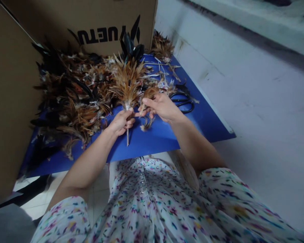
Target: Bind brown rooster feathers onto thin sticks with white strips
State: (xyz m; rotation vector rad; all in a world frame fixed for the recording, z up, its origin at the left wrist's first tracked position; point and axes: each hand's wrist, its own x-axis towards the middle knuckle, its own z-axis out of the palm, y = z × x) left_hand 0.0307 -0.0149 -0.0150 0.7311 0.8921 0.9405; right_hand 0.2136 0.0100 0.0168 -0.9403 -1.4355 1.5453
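My left hand [122, 122] is closed round the thin stick of a feather duster [128, 79]. Brown feathers fan out above the grip, with dark ones at the top, and a pale binding shows at their base. The bare stick end points down toward me. Close by on the right, my right hand [162, 107] pinches a small tuft of brown feathers [150, 92] between thumb and fingers. A few loose curled feathers [147, 124] lie on the blue table just below it. Black-handled scissors [183, 102] rest to the right of my right hand, their blades hidden.
A large heap of brown and black feathers [76, 91] covers the left of the blue table [205, 123]. Cardboard boxes [98, 17] stand behind and at the left. Another feather bunch [163, 47] lies at the back right, near the white wall [230, 74].
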